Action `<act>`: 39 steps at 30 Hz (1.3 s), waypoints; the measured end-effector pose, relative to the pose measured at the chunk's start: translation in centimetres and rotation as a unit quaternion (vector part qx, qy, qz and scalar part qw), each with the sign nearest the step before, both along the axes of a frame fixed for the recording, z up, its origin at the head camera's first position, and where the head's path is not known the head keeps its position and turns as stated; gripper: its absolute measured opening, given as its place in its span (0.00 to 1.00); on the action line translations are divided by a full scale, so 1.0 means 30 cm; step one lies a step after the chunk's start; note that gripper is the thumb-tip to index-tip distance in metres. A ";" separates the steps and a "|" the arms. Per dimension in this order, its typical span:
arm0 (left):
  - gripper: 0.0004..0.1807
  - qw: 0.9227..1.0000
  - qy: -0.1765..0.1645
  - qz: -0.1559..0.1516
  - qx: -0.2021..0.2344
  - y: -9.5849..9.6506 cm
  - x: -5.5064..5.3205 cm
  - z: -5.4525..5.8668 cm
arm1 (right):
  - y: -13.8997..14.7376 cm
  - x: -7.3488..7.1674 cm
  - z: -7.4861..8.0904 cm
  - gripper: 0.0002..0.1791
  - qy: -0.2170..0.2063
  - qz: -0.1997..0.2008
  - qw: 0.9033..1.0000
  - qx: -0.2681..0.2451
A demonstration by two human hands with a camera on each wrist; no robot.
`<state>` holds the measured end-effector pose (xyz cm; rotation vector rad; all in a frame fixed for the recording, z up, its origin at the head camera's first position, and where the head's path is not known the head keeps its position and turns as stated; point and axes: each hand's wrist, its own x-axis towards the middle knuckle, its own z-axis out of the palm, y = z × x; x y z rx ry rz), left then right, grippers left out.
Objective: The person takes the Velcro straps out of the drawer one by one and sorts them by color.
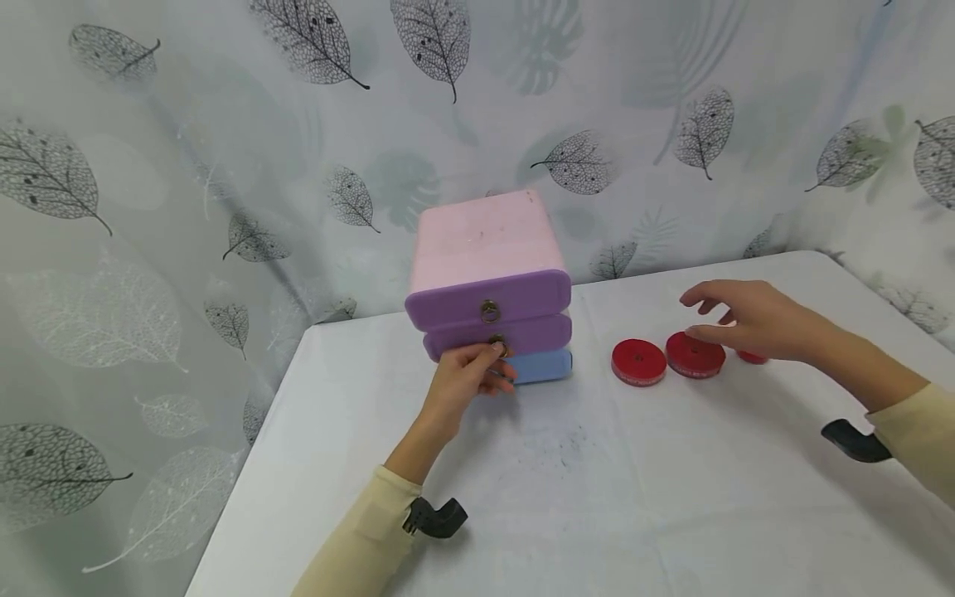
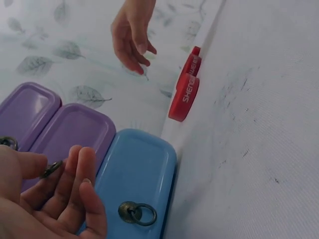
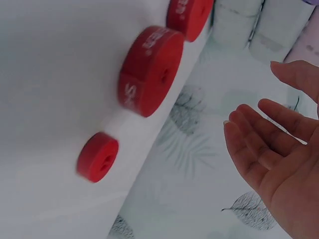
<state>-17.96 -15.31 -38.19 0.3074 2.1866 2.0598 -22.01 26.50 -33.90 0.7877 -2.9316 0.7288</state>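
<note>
A small chest of three drawers (image 1: 477, 240) stands on the table, with a pink top, two purple fronts and a blue lowest front (image 2: 137, 174). At the middle purple drawer, my left hand (image 1: 468, 377) pinches its brass ring pull (image 2: 51, 169) between thumb and fingers. My right hand (image 1: 734, 313) hovers with relaxed fingers over the red rolls of tape, holding nothing. White lettering runs round the left roll (image 1: 638, 362) and the middle roll (image 1: 695, 355). The smaller third roll (image 3: 98, 157) is partly hidden by the right hand in the head view.
A white cloth (image 1: 582, 497) covers the table, with dark smudges in front of the chest. A leaf-printed curtain (image 1: 462, 124) hangs behind and at the left. The top purple drawer has a ring pull (image 1: 489, 312), and the blue one has another (image 2: 137, 213).
</note>
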 end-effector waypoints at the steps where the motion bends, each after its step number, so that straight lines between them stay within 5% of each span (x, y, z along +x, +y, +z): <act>1: 0.22 1.000 0.001 0.005 -0.002 0.002 0.000 0.002 | -0.013 0.002 0.004 0.27 -0.002 0.005 1.000 -0.003; 16: 0.19 1.000 0.013 0.027 0.000 0.017 0.001 -0.014 | -0.211 0.079 0.090 0.25 0.024 0.079 0.996 -0.019; 22: 0.18 0.999 0.019 0.045 0.010 0.032 0.011 -0.015 | -0.299 0.104 0.119 0.24 0.061 0.136 0.988 -0.040; 29: 0.16 0.998 0.023 0.051 0.036 0.039 0.032 -0.010 | -0.380 0.109 0.157 0.25 0.063 0.169 0.982 -0.059; 39: 0.18 0.999 0.022 0.044 0.007 0.042 0.067 -0.009 | -0.424 0.084 0.171 0.22 0.091 0.190 0.975 -0.066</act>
